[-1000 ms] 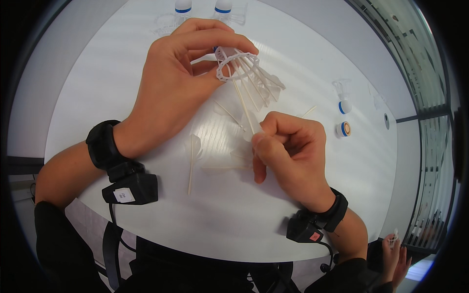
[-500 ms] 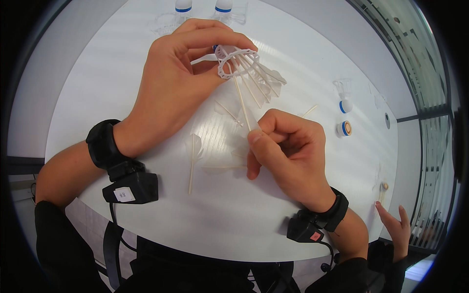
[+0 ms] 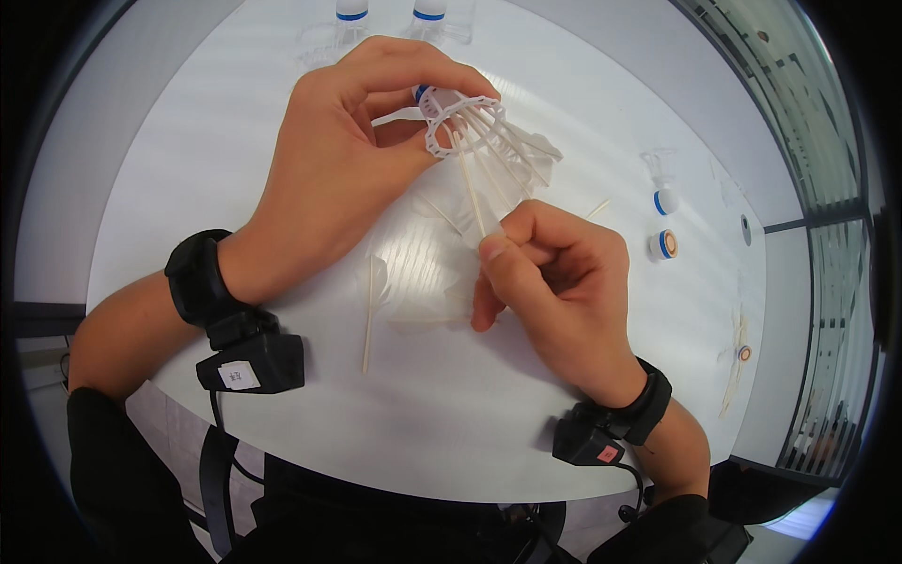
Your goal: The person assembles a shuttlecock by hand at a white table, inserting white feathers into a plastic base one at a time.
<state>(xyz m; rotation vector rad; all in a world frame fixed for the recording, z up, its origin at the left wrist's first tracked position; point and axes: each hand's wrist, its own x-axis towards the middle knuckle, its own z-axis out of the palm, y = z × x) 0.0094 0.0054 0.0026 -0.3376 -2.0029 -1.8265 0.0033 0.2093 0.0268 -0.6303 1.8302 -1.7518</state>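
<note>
My left hand (image 3: 352, 141) is closed around a partly feathered shuttlecock (image 3: 478, 107) with a white ring and a blue-banded base mostly behind my fingers. Its open feather end points down to the right. Between thumb and forefinger, my right hand (image 3: 564, 291) pinches a single white feather (image 3: 473, 195) near its vane. That feather's bare shaft reaches up to the ring; whether its tip sits in a hole I cannot tell. Below the hands lie loose feathers, one upright-lying feather (image 3: 369, 315) left of my right hand and another (image 3: 440, 214) under the shuttlecock.
Two shuttlecocks (image 3: 352, 11) (image 3: 429, 11) stand at the far edge. To the right are another shuttlecock (image 3: 665, 202), a blue-banded base (image 3: 667, 245), and a base with feathers (image 3: 744, 353). Black boxes with cables are strapped to my wrists above the white table (image 3: 423, 428).
The shuttlecock has shifted slightly right. My right hand has moved a little up with the feather, closer to the ring. Another person's hand at the lower right has left the view.
</note>
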